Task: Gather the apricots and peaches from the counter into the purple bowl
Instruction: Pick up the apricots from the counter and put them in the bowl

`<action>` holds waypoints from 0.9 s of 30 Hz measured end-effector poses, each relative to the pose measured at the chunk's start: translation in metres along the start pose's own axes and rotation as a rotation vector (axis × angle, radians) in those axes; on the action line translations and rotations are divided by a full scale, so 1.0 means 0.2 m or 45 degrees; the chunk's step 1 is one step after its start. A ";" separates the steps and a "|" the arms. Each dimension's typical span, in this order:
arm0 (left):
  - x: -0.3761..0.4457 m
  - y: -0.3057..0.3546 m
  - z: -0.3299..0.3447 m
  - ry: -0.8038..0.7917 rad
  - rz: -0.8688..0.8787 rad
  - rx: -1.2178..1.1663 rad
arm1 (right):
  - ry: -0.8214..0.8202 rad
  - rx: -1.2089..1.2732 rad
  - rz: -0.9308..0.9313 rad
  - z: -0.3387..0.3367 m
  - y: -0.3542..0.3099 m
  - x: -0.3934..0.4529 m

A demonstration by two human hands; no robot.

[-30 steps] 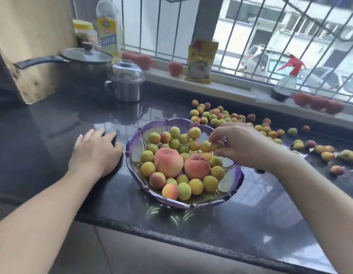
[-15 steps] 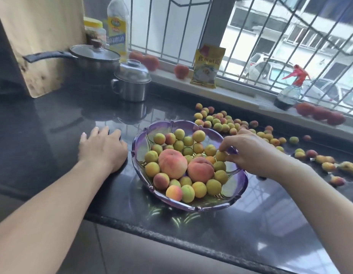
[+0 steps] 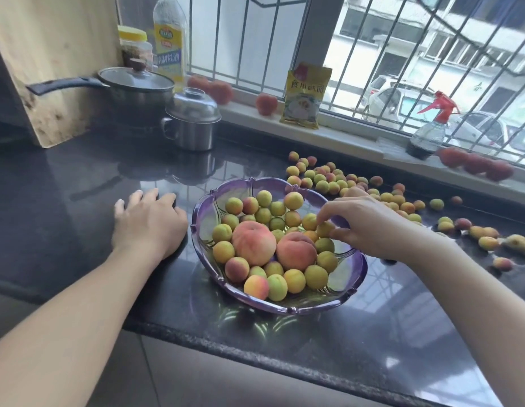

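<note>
Palm-down, the right hand (image 3: 364, 227) pinches an apricot (image 3: 325, 229) over the purple bowl (image 3: 359, 267); the left hand (image 3: 148, 223) lies flat, empty, on the counter (image 3: 79, 177).

The bowl (image 3: 354, 277) is set on the counter (image 3: 79, 177) near its front edge. Two peaches (image 3: 254, 243) are held in the bowl side by side, ringed by apricots (image 3: 315, 277). Just left of the bowl, the left hand (image 3: 148, 221) is laid flat on the counter. Over the bowl's right rim, the right hand (image 3: 362, 221) is placed, one apricot (image 3: 325, 229) being pinched at its fingertips. Behind and right of the bowl, loose apricots (image 3: 323, 179) are scattered. Behind the bowl to the left, a lidded pot (image 3: 193, 120) is stood, with a saucepan (image 3: 135, 89) behind that. Far behind the bowl, a packet (image 3: 305, 95) and a spray bottle (image 3: 428, 130) are kept on the windowsill (image 3: 358, 139).
</note>
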State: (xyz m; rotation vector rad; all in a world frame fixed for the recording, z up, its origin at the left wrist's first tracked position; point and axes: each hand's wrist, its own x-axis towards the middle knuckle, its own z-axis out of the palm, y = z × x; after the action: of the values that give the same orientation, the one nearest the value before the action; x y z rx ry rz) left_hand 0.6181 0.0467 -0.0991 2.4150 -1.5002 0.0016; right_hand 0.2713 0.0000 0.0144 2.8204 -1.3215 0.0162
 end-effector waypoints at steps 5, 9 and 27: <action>0.00 0.00 0.00 0.011 -0.002 -0.004 | 0.036 -0.115 0.050 -0.01 0.02 -0.02; 0.00 0.00 0.00 0.009 0.000 -0.001 | 0.055 -0.140 0.070 -0.01 0.01 -0.02; 0.00 0.00 -0.01 -0.001 0.003 0.033 | 0.061 -0.071 0.065 -0.06 0.06 0.04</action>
State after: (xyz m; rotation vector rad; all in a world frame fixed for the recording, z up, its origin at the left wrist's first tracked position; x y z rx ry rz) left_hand 0.6179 0.0471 -0.0967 2.4339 -1.5129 0.0205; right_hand 0.2666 -0.0130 0.0272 2.7226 -1.3613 0.0466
